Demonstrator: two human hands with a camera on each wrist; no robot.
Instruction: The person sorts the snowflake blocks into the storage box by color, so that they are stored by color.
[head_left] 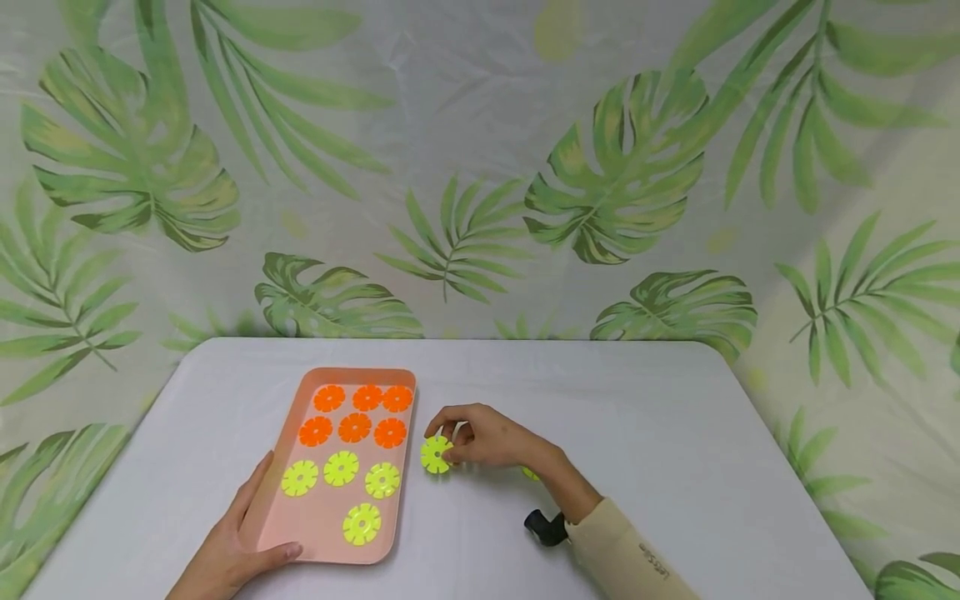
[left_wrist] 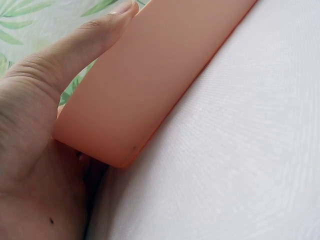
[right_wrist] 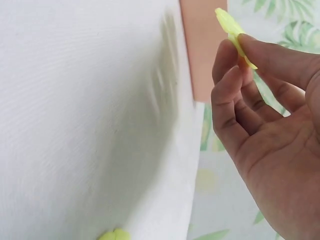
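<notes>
A pink tray (head_left: 322, 542) lies on the left of the table, bearing rows of orange notched discs (head_left: 355, 427) and yellow-green notched discs (head_left: 341, 468) below them. At its near left corner my left hand (head_left: 228, 550) grips the tray, thumb along the near rim and fingers against the left side. In the left wrist view, the thumb reaches over the outer tray wall (left_wrist: 135, 90). Just right of the tray, my right hand (head_left: 487, 437) pinches one yellow-green disc (head_left: 435, 455) between thumb and fingers, raised above the table. The right wrist view shows this disc (right_wrist: 230, 25) nearly edge-on.
Another yellow-green disc (head_left: 530, 473) lies on the white tablecloth (head_left: 465, 542), partly hidden behind the right forearm. A black device (head_left: 545, 528) sits at the right wrist by the cream sleeve (head_left: 622, 546). Behind the table hangs a leaf-patterned cloth (head_left: 480, 167).
</notes>
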